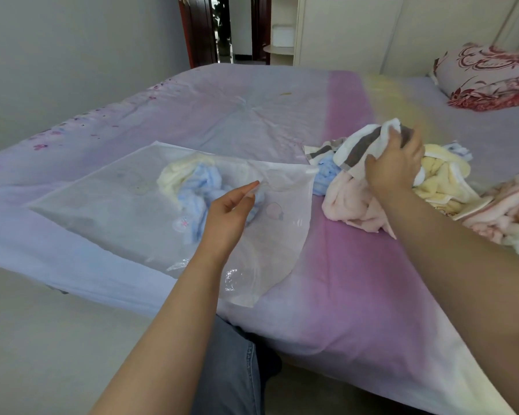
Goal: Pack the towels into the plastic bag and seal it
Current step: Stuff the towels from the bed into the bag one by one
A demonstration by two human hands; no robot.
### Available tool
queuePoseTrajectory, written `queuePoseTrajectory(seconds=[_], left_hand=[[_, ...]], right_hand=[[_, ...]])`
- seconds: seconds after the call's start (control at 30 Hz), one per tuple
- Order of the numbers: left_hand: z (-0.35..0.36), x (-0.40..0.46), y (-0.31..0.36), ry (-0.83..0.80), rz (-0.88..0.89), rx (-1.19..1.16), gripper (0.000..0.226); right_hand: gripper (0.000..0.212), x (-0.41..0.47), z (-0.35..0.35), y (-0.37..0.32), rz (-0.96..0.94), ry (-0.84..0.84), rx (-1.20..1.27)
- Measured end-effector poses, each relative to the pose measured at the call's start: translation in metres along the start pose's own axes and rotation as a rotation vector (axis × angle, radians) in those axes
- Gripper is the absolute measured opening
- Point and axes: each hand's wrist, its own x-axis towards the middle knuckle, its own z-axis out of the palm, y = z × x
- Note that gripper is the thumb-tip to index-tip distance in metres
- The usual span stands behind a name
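While the left hand (231,209) pinches the plastic bag (117,202) lying on the bed (342,280) with two towels inside, the right hand (397,163) grips a striped towel (360,145) atop the pile (432,181) at right.

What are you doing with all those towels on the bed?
A person is packing towels into a clear plastic bag lying on the bed. A cream towel and a blue towel are already inside. The left hand holds up the bag's open edge, while the right hand grips a brown-and-white striped towel from the pile, where pink, yellow and blue ones wait. The bag is not sealed yet.
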Motion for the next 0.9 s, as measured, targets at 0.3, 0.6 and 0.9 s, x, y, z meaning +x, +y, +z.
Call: queuePoseTrajectory(seconds=[0.3, 0.6, 0.9], left_hand=[[0.006, 0.002, -0.006, 0.068, 0.068, 0.471, 0.038], [0.064, -0.014, 0.018, -0.352, 0.389, 0.674, 0.098], [0.107, -0.055, 0.007, -0.900, 0.077, 0.674, 0.081]], right_hand=[[0.039, -0.011, -0.016, 0.021, -0.037, 0.092, 0.126], [0.035, -0.138, -0.093, -0.013, -0.231, -0.308, 0.904], [0.023, -0.164, -0.116, 0.032, 0.529, -0.452, 1.327]])
